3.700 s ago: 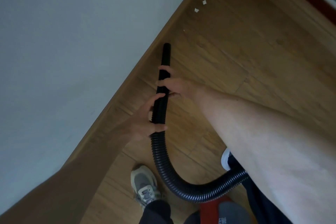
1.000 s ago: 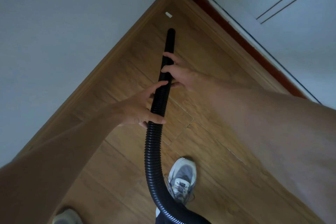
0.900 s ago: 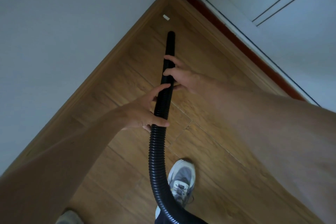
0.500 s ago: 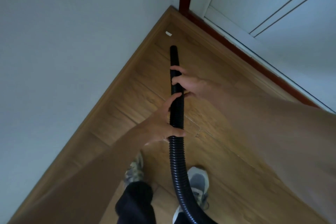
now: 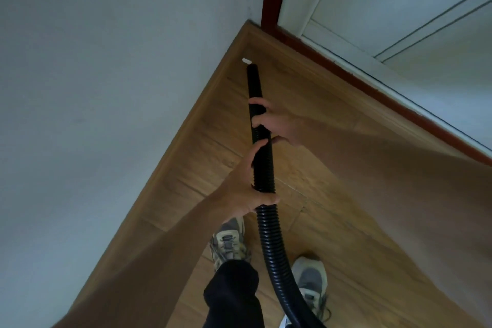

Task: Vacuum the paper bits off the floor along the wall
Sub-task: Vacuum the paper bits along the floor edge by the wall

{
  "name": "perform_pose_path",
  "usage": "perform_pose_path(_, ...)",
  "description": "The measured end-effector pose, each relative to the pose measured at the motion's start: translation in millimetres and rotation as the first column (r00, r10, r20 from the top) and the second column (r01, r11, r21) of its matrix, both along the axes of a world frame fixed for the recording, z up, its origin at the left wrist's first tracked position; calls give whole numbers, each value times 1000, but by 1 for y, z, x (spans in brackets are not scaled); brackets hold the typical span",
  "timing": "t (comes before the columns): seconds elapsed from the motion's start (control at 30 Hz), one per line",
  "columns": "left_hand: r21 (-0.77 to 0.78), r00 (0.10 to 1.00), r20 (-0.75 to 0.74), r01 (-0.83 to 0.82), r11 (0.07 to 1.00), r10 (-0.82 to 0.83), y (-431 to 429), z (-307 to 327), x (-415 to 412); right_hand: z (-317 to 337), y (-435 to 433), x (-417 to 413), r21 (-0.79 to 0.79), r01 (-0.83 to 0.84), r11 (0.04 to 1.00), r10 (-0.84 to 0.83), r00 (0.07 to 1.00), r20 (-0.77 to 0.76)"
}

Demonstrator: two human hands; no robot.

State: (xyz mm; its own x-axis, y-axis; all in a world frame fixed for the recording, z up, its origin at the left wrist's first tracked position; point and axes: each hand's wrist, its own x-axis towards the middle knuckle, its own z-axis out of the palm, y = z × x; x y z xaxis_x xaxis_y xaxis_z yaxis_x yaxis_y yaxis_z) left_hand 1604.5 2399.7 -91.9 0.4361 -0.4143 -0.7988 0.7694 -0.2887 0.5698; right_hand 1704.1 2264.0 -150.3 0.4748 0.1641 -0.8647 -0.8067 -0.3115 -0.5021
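A black ribbed vacuum hose point(image 5: 266, 224) runs up the middle of the view over the wooden floor point(image 5: 332, 221). My left hand point(image 5: 243, 190) is shut on the hose at its ribbed part. My right hand point(image 5: 275, 122) is shut on the smooth tube higher up. The nozzle tip point(image 5: 251, 68) lies right next to one small white paper bit point(image 5: 246, 61), close to the wooden skirting board point(image 5: 186, 125) of the grey wall point(image 5: 106, 88).
A dark red door frame point(image 5: 346, 61) and a white door point(image 5: 399, 8) close the corner at the upper right. My two grey shoes point(image 5: 230, 243), point(image 5: 310, 282) stand on the floor beside the hose. The vacuum body is out of view.
I have walked along the wall into the corner. The several paper bits seen earlier are gone from view; one bit remains, and the nozzle has moved up to it.
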Motion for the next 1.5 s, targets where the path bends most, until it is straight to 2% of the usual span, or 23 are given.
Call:
perform_pose_path(0.27, 16, 999, 0, -37, 999, 37, 13, -10, 13, -8, 18, 12, -1, -22, 1000, 22, 999, 49)
perform_pose_path(0.67, 54, 996, 60, -72, 996, 69, 36, -20, 12, -18, 40, 11, 11, 35, 999, -35, 996, 78)
perform_pose_path(0.9, 88, 997, -10, -75, 993, 76, 60, -10, -20, -16, 65, -24, 70, 30, 997, -32, 999, 22)
perform_pose_path(1.07, 111, 994, -47, -88, 990, 94, 79, -1, -33, -13, 87, -43, 76, 34, 997, -38, 998, 54)
perform_pose_path(1.27, 63, 999, 0, -45, 997, 45, 84, 25, -42, 5, 82, -55, 123, 63, 990, -65, 998, 12)
perform_pose_path(1.5, 63, 991, 27, 130, 990, -132, 59, 55, -44, 48, 35, -80, 91, 192, 977, -201, 973, 110)
